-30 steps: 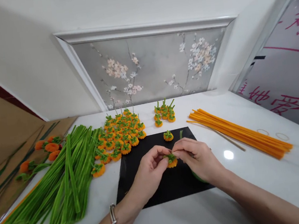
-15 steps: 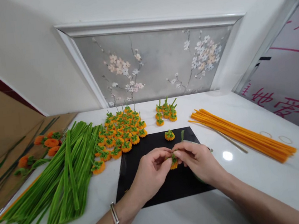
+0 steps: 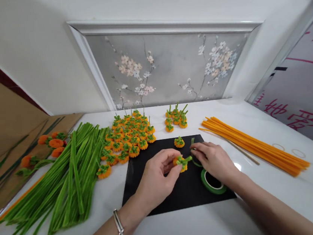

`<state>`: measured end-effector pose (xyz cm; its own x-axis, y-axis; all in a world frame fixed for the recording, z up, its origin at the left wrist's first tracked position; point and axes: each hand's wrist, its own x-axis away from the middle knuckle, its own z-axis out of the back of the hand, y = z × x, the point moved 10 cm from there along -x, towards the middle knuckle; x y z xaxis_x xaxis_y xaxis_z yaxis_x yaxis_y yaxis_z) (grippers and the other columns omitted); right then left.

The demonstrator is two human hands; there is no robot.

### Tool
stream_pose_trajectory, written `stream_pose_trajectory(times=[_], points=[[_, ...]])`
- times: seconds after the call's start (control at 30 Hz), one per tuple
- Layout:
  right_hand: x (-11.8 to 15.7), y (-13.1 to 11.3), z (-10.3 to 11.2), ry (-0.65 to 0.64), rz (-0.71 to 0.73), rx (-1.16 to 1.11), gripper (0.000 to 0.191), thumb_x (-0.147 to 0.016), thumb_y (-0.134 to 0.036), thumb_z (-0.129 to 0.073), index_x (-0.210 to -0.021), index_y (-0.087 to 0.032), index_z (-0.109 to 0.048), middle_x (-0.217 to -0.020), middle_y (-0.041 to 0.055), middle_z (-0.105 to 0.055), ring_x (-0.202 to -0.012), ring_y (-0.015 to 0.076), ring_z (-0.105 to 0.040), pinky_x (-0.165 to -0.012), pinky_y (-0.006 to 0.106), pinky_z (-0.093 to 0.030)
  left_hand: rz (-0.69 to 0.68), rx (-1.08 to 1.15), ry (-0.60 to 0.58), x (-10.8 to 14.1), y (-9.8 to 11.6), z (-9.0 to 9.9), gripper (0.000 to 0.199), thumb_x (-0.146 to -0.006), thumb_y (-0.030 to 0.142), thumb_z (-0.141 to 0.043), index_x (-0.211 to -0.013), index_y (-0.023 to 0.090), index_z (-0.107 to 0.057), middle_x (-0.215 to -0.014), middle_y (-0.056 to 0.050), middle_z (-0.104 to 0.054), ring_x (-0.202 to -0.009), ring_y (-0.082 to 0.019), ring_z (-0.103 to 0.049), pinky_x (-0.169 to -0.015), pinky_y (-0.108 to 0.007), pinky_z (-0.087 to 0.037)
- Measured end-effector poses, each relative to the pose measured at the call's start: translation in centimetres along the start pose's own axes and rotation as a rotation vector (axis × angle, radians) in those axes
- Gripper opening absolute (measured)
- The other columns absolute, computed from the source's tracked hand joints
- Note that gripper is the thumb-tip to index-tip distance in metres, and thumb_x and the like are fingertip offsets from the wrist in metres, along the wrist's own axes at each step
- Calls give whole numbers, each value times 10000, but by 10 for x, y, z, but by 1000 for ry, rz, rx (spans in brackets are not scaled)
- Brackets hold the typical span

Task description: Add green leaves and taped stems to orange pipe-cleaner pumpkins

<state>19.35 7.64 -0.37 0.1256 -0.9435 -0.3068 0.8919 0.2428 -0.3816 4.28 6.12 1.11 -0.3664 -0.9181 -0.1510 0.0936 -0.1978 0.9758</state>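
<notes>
In my left hand (image 3: 163, 173), between thumb and fingers, is an orange piece (image 3: 182, 162) with a green top and a green stem pointing right. My right hand (image 3: 213, 160) is closed at the fingertips beside a thin green strip (image 3: 192, 141); what the fingertips pinch is too small to make out. A roll of green tape (image 3: 215, 190) lies under my right wrist on the black mat (image 3: 172, 202). Another finished-looking orange piece (image 3: 179, 142) sits at the back of the mat.
Green fuzzy stems (image 3: 67, 180) are heaped at left, beside many small orange pieces (image 3: 127, 136). A smaller group (image 3: 176, 119) stands at the back. Orange stems (image 3: 256, 145) and a thin stick (image 3: 243, 149) lie at right. Orange flowers (image 3: 56, 143) rest at far left.
My right hand has moved right, away from the held piece, and the tape roll now shows. My left hand still holds the piece, whose stem now points right. The view has shifted slightly.
</notes>
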Motion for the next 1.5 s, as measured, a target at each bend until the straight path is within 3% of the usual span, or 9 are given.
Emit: stream_pose_trajectory(times=[0.27,0.4,0.47,0.57,0.67,0.87,1.03,1.27,1.5], points=[[3,-4,3,56,-5,27,144,-858,-230,-551,-787,-205,-674,-824,48,-688,-798,232,-625,-732,358,-426,-81,0,2,4,11,-2,242,-831,135,-542,-1064,199,-536,-1097,-60,-599,-1041,-173,-598,-904,-279,-504],[3,1,23,176,-69,-383,117,-823,-266,-583,-736,-197,-621,-808,34,-659,-736,184,-607,-707,314,-463,-111,-32,22,3,12,2,168,-827,140,-544,-977,200,-592,-1138,-57,-580,-1027,-167,-594,-887,-271,-498],[4,1,21,150,-120,-652,136,-796,-302,-615,-727,-192,-574,-727,11,-612,-671,164,-594,-651,292,-481,-71,-16,51,1,7,7,125,-813,150,-560,-919,181,-620,-1125,-66,-591,-995,-172,-603,-854,-273,-505],[5,-2,8,53,-183,-1016,190,-768,-332,-655,-823,-202,-526,-750,-18,-547,-659,146,-620,-625,278,-515,79,96,104,-1,-9,12,102,-792,191,-587,-865,153,-647,-1099,-80,-613,-900,-172,-620,-756,-276,-528],[6,-5,0,-18,-197,-1199,290,-760,-326,-676,-987,-231,-522,-897,-5,-533,-712,140,-650,-658,281,-539,261,272,143,0,-26,13,144,-780,232,-615,-885,144,-661,-987,-68,-651,-811,-148,-623,-720,-266,-526],[9,-8,-5,-124,-210,-1181,228,-799,-349,-645,-966,-202,-594,-885,29,-605,-655,118,-611,-628,259,-521,307,536,108,-2,-29,8,159,-770,280,-664,-853,145,-670,-846,-27,-647,-806,-120,-599,-766,-232,-486],[11,-7,2,-66,-213,-1170,188,-766,-339,-685,-895,-206,-650,-802,5,-618,-575,95,-585,-557,226,-495,316,571,114,-3,-34,10,147,-746,224,-694,-861,138,-659,-853,-26,-635,-795,-100,-578,-754,-204,-463],[6,10,10,28,-210,-1228,217,-761,-318,-696,-941,-208,-647,-865,29,-658,-707,137,-641,-678,279,-537,322,619,191,-6,-39,20,141,-761,220,-682,-880,154,-647,-854,-15,-629,-761,-84,-569,-704,-183,-468],[3,13,28,100,-136,-997,222,-786,-294,-655,-989,-208,-634,-929,54,-680,-812,184,-663,-683,307,-555,381,632,170,-2,-41,13,141,-770,193,-662,-900,149,-630,-897,-46,-627,-768,-103,-578,-649,-189,-496]])
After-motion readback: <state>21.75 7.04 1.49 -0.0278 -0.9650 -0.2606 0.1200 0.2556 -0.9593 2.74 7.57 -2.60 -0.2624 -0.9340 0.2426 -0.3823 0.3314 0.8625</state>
